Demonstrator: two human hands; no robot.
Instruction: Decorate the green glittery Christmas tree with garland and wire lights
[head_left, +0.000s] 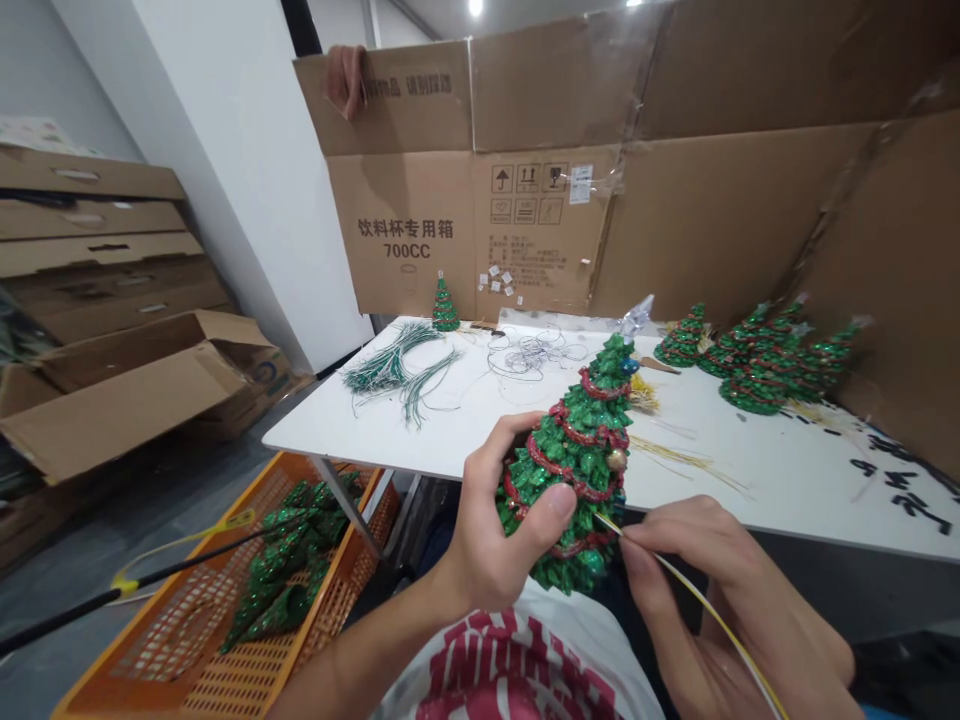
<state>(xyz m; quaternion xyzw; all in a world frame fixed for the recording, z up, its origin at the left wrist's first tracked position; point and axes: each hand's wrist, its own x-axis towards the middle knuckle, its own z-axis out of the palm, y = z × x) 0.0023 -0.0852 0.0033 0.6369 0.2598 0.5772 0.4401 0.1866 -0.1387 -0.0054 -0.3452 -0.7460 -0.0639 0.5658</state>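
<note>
My left hand (502,530) is wrapped round a green glittery Christmas tree figurine (577,440) with red garlands and a clear star on top. The tree leans a little to the right, held in front of the white table's near edge. Between thumb and fingertips, my right hand (720,590) pinches a thin yellow and white wire (712,610). The wire's tip meets the tree's lower right side; whether it enters a hole there I cannot tell. Its other end runs down out of view.
Green wires (390,360) and a loose tangle of thin wire (532,352) lie on the white table (465,425). More decorated trees (780,355) stand at right. Below left, an orange crate (300,620) holds green trees. Cardboard walls (547,100) close off the back.
</note>
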